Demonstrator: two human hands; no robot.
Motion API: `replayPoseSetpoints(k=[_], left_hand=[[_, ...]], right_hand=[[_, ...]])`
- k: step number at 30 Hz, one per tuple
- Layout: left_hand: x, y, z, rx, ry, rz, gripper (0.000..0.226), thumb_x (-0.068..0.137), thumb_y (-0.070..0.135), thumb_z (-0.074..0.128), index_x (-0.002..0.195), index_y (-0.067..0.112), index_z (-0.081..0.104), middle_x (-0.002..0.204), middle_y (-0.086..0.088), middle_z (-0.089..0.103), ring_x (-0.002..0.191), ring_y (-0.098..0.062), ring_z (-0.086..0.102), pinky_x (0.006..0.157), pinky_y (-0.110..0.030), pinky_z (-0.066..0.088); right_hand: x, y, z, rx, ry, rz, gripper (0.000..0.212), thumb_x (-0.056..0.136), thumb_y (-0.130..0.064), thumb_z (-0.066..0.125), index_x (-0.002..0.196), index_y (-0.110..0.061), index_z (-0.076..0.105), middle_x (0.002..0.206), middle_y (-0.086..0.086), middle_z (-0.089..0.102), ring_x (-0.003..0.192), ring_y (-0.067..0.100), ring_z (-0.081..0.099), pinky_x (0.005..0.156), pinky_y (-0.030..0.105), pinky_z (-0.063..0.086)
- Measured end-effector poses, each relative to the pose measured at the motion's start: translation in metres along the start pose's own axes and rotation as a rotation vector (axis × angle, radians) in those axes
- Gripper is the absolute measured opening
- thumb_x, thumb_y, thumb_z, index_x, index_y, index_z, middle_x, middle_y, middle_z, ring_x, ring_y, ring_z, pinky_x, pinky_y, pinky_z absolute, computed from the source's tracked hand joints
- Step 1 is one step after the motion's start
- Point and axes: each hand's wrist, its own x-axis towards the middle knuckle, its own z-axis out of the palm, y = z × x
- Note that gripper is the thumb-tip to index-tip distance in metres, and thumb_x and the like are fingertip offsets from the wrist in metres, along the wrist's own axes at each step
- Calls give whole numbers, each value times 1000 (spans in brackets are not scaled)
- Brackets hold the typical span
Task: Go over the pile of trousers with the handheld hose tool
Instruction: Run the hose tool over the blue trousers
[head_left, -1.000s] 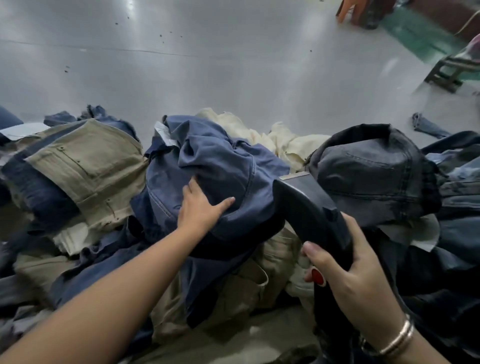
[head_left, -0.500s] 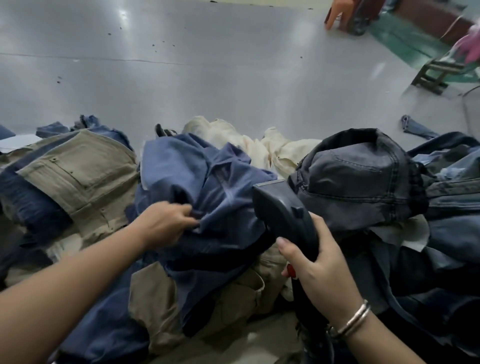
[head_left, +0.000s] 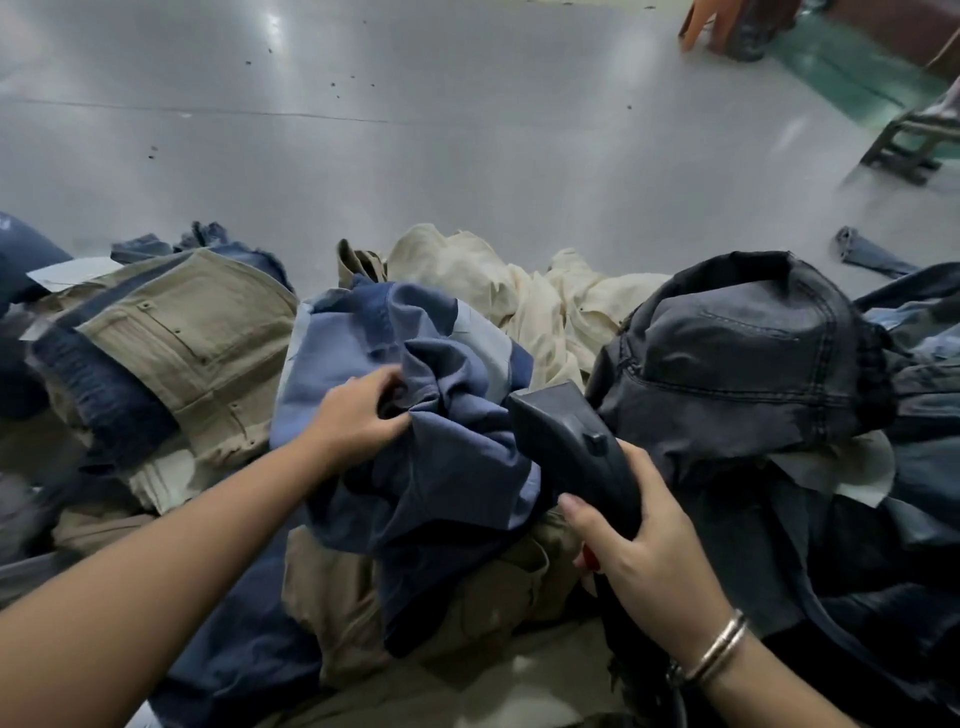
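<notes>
Head view. The tool (head_left: 571, 447), at centre right of the frame, is a dark grey plastic handpiece with a flat, wedge-shaped nozzle pointing up and left and one small raised button on its upper face; a red spot shows under the handle beside the palm. The right hand (head_left: 644, 551) has its fingers and thumb wrapped round the handle, and two thin metal bangles (head_left: 719, 647) circle that wrist. The nozzle tip lies against the blue trousers (head_left: 441, 467), a crumpled mid-blue pair at the centre of the pile, which spreads across the lower half of the frame. The left hand (head_left: 358, 415) grips a bunched fold of the blue trousers, fingers curled into the cloth. Distinct garments in the pile: one tan pair (head_left: 192, 332) at left with riveted pockets, one cream pair (head_left: 524, 296) behind the centre, one charcoal pair (head_left: 748, 364) mounded at right, and further denim, too tangled to count, at both edges. One denim scrap (head_left: 867, 254) lies apart on the grey floor (head_left: 467, 156) at right. Compared with half a second earlier, the left hand holds the fold higher and nearer the middle, the blue cloth is more gathered, and the nozzle sits slightly closer to the charcoal pair.
</notes>
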Motion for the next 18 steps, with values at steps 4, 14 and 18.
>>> replayPoseSetpoints(k=[4,14,18], left_hand=[[-5,22,-2,-223,26,32,30,92,0,52,80,26,60,80,1,66,80,-18,61,73,-28,43],[-100,92,-9,-1347,-326,-97,40,69,-7,50,89,13,78,93,-12,74,86,-21,72,72,-26,57],[-109,86,-11,-1261,-716,-240,57,67,29,77,120,12,66,113,-11,65,98,-25,62,80,-28,52]], right_hand=[[8,-3,-1,119,70,-107,46,77,-10,76,114,-28,56,89,-5,71,79,7,68,70,23,55],[38,-8,25,278,190,-68,72,73,12,71,134,-15,43,105,-6,68,96,4,65,93,26,51],[34,-5,35,311,155,-20,69,69,21,61,119,-26,50,95,-5,68,85,4,66,82,20,52]])
